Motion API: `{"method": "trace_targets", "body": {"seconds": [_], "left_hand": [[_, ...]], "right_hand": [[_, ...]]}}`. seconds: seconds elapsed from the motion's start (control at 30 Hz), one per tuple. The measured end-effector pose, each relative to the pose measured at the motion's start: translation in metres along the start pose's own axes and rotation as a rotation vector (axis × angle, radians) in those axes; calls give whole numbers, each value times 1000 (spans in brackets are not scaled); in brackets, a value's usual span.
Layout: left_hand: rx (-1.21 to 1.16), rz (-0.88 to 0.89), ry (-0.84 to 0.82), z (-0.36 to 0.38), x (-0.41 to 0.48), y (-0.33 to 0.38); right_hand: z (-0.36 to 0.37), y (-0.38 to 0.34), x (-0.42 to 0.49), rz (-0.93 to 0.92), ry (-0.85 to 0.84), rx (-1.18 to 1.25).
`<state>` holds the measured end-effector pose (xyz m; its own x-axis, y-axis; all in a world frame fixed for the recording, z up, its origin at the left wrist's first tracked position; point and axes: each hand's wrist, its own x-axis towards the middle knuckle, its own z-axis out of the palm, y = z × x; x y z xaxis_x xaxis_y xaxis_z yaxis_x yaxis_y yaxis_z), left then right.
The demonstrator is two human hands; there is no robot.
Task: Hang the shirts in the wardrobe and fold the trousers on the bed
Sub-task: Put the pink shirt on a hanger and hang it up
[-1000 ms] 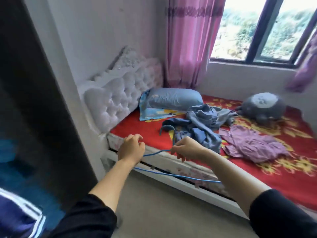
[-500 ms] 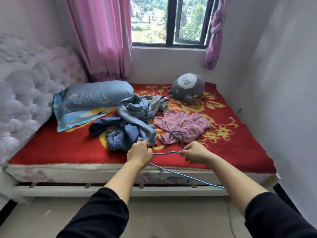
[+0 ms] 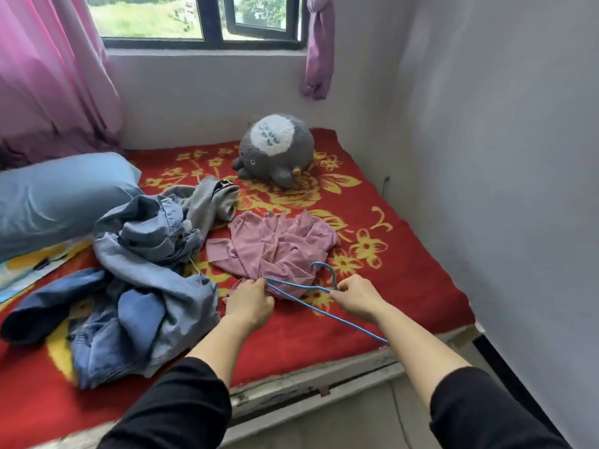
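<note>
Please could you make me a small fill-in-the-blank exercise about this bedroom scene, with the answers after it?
1. The left hand and the right hand together hold a thin blue ____.
2. The pink shirt lies to the ____ of the blue clothes pile.
3. The round plush toy is mostly ____.
Answers: hanger; right; grey.

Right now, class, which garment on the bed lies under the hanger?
The pink garment: the blue hanger, held by left hand and right hand, crosses its near edge. The denim pile and grey garment lie further left.
</note>
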<state>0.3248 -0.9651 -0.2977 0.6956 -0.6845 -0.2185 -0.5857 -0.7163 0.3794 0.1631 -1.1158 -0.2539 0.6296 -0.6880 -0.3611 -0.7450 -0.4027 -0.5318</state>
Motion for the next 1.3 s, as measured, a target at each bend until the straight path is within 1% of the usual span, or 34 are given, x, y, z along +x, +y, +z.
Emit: {"method": "trace_targets", "body": {"seconds": [0.1,0.2,0.4,0.47,0.6,0.67,0.77,0.87,0.93,1.0,1.07,1.13,1.23,1.3], "left_hand": [[21,-5,-67,18,58,16],[21,-29,-103,38,122,30],[-23,-188,-177,92,230,40],[-34,-211,-191,111,260,44],[-32,-195,-195,156,316,49],[56,-140,-220,171,333,51],[285,-37,-316,197,369,49],[532,159,-372,210,401,41],[584,303,-423,211,412,34],[536,351,-483,206,412,26],[411,300,-488,193,402,20],[311,171,-559,178,390,14],[265,12,-735,168,361,-2],[219,-112,-898,168,336,-13]], "right_hand": [[-13,18,59,52,7,-26],[-25,37,127,66,7,-24],[-35,73,255,101,9,4],[-34,80,292,106,34,32],[-16,97,359,123,122,106],[-8,105,374,121,174,112],[8,124,404,137,231,113],[21,139,420,151,266,130],[27,145,423,167,289,141],[32,149,421,196,279,140],[36,150,418,204,264,134],[38,145,412,206,272,137],[41,133,407,257,359,192],[40,126,406,284,395,226]]}}
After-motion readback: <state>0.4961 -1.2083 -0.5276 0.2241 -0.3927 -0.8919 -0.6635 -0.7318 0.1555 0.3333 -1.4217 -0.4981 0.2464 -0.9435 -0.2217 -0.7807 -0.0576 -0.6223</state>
